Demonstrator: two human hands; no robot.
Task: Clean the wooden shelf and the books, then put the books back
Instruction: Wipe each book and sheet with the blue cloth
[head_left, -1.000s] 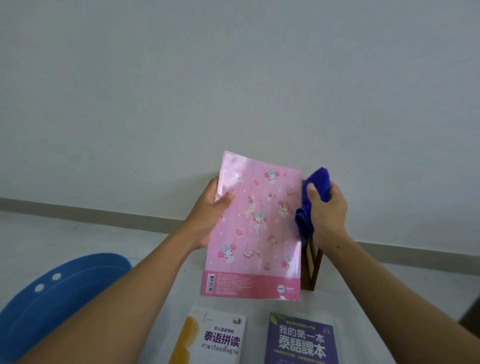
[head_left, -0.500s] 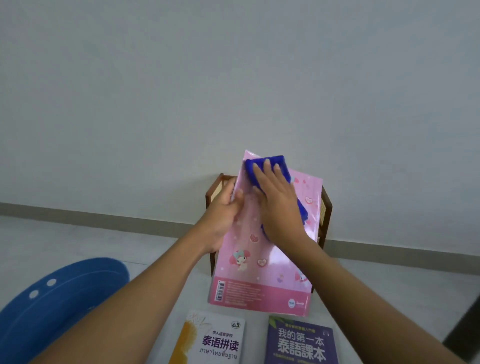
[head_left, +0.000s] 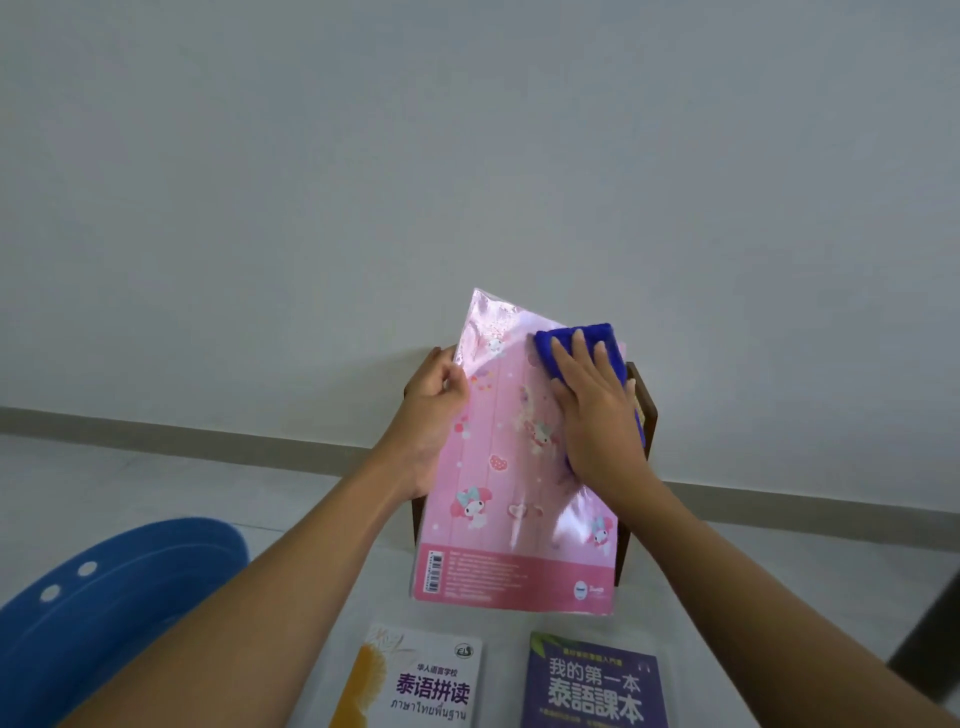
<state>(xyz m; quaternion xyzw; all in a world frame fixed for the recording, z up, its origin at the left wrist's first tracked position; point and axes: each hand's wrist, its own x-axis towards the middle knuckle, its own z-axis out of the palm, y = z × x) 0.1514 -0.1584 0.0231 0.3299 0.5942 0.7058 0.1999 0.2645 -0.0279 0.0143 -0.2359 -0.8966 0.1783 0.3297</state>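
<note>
Head view, centre frame: I see my left hand (head_left: 434, 410) gripping the left edge of the pink book (head_left: 511, 478), held tilted in front of the wooden shelf (head_left: 647, 410). My right hand (head_left: 597, 421), fingers straight, presses the blue cloth (head_left: 576, 338) onto the cover's upper right. At the bottom edge lie a white book (head_left: 415, 680) and a purple book (head_left: 592, 686).

The pink book (head_left: 498, 467) hides most of the wooden shelf (head_left: 650, 436) and the fingers of the left hand (head_left: 434, 400), the right hand (head_left: 597, 415) covers much of the blue cloth (head_left: 571, 338), and the lower edge cuts off the white book (head_left: 421, 680) and the purple book (head_left: 592, 686).
</note>
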